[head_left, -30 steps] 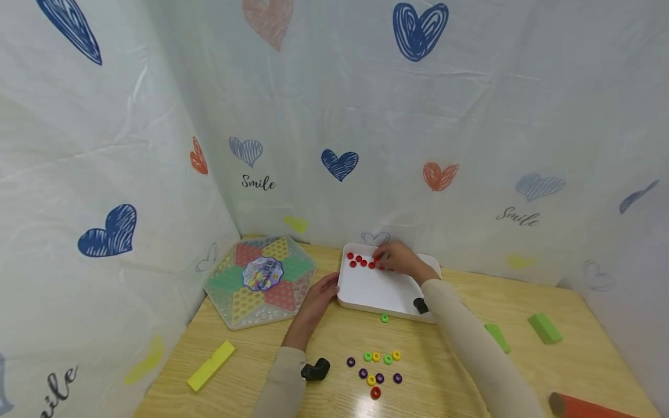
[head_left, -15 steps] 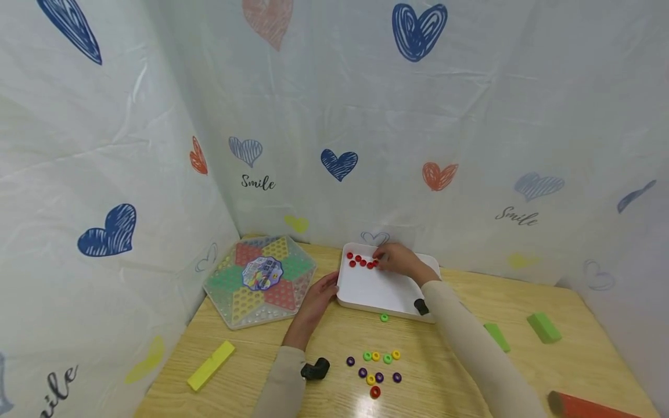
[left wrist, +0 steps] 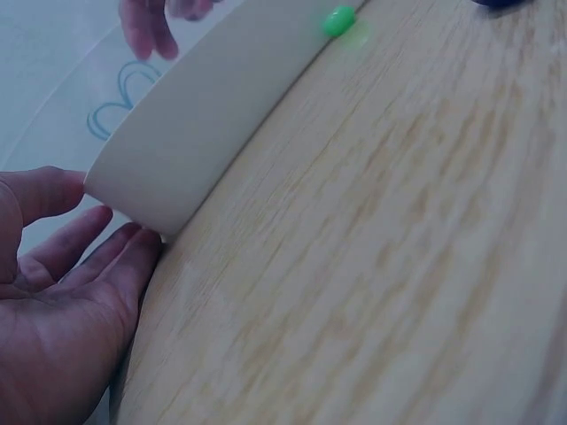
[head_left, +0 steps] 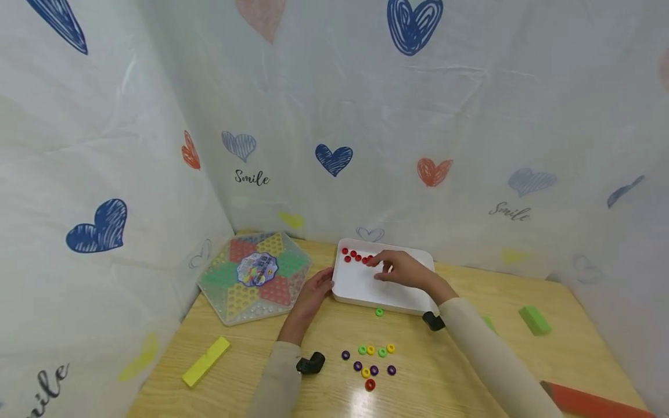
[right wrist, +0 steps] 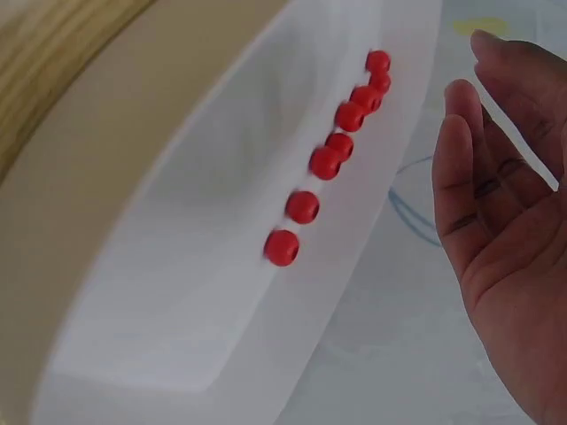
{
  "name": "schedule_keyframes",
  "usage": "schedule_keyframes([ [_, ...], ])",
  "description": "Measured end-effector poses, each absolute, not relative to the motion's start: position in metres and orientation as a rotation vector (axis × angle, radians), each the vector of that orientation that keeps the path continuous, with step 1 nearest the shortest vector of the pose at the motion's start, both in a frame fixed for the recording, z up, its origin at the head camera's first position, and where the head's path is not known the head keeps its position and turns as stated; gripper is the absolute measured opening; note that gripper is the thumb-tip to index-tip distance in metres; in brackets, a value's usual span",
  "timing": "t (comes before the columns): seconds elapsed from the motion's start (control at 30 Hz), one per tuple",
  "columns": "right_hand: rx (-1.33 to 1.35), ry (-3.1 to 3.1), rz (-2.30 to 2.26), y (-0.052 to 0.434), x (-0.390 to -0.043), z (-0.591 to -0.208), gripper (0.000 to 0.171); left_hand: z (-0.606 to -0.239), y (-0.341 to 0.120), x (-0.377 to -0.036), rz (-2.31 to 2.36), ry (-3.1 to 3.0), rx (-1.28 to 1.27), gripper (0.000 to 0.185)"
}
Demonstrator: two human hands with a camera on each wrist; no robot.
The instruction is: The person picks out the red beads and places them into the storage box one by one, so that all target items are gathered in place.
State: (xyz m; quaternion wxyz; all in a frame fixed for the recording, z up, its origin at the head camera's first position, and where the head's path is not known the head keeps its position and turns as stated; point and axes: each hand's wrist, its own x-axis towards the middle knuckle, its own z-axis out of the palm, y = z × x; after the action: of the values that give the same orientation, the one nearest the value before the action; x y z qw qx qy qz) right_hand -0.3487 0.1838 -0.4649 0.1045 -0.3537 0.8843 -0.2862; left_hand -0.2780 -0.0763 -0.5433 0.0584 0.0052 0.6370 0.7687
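Note:
A white tray [head_left: 366, 285] lies at the back of the table, with a row of red beads [head_left: 358, 258] along its far wall. At the tray's left end my left hand [head_left: 312, 296] rests against the outside. In the left wrist view the thumb touches the rim and the other fingers [left wrist: 120, 257] reach the wall's foot. Above the tray floor, right of the beads, hovers my right hand [head_left: 402, 270], thumb and forefinger apart. The right wrist view shows its fingers [right wrist: 456, 155] holding nothing, clear of the red beads [right wrist: 325, 162].
A hexagonal star-pattern game board [head_left: 219, 299] lies left. One green bead [head_left: 379, 312] sits before the tray; purple, yellow and green beads plus a red bead [head_left: 370, 385] lie nearer. Yellow block [head_left: 206, 361] left, green block [head_left: 535, 320] and red cylinder [head_left: 596, 400] right.
My right hand has drawn back from the red beads toward the right and nearer side, and its fingers have spread. The left hand stays at the tray. The head view has shifted slightly.

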Motion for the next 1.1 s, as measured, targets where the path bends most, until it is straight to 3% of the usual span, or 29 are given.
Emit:
schedule_keyframes([
  [0.6,-1.239,2.135,-0.91,0.182,-0.236,-0.468,0.019,-0.544,-0.074,-0.279,2.329,1.921,-0.009,0.047],
  [1.1,-1.329,2.092,-0.858,0.18,-0.194,-0.494,0.017,-0.545,-0.075,-0.28,2.323,1.92,0.026,0.047],
])
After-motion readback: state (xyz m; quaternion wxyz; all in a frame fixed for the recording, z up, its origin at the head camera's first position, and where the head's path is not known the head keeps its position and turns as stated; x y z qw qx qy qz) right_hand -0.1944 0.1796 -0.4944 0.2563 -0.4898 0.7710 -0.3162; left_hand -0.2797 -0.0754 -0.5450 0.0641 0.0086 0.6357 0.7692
